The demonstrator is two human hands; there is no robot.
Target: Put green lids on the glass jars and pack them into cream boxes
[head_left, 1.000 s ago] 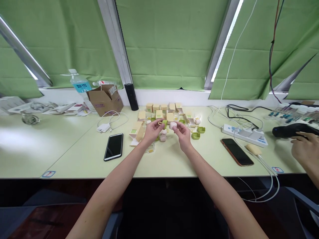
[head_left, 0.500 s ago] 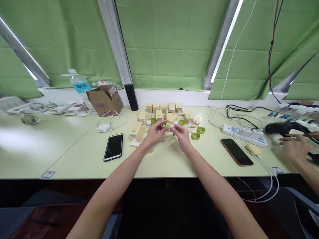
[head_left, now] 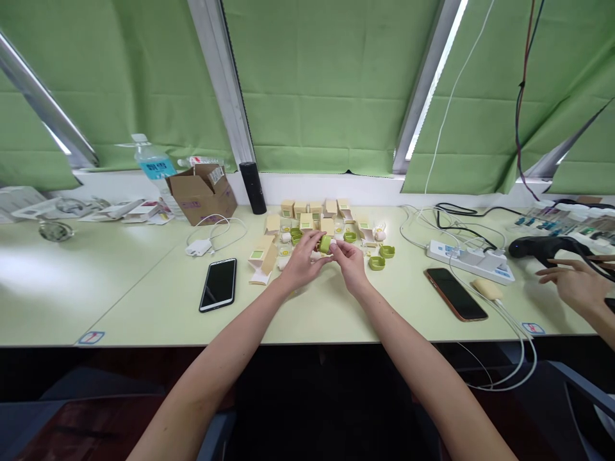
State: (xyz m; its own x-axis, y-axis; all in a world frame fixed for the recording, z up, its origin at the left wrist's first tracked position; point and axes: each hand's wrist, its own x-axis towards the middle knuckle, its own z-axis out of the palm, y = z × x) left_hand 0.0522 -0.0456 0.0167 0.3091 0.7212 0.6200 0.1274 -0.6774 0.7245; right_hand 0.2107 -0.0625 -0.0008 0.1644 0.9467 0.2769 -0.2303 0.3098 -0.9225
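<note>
My left hand (head_left: pixel 302 262) has its fingers closed round a small green cylindrical piece (head_left: pixel 325 244) above the desk. From the other side my right hand (head_left: pixel 352 264) pinches the piece's whitish end; whether that end is a separate part I cannot tell. Behind my hands stand several small cream boxes (head_left: pixel 306 221), some with flaps up. A taller opened cream box (head_left: pixel 263 254) is left of my left hand. To the right of my right hand lie green cup-like parts, a nearer one (head_left: pixel 377 263) and a farther one (head_left: pixel 387 251).
Left of my arms lies a phone (head_left: pixel 218 285), with a white charger (head_left: pixel 199 247) behind it. A cardboard box (head_left: pixel 204 192) and a black cylinder (head_left: pixel 253 187) stand at the back. On the right are another phone (head_left: pixel 455 294), a power strip (head_left: pixel 469 261) and a co-worker's hand (head_left: pixel 576 285).
My left hand has shifted its grip, and the green piece shows more of its side. The cream ring seen at my left fingers no longer shows. The co-worker's hand moved slightly.
</note>
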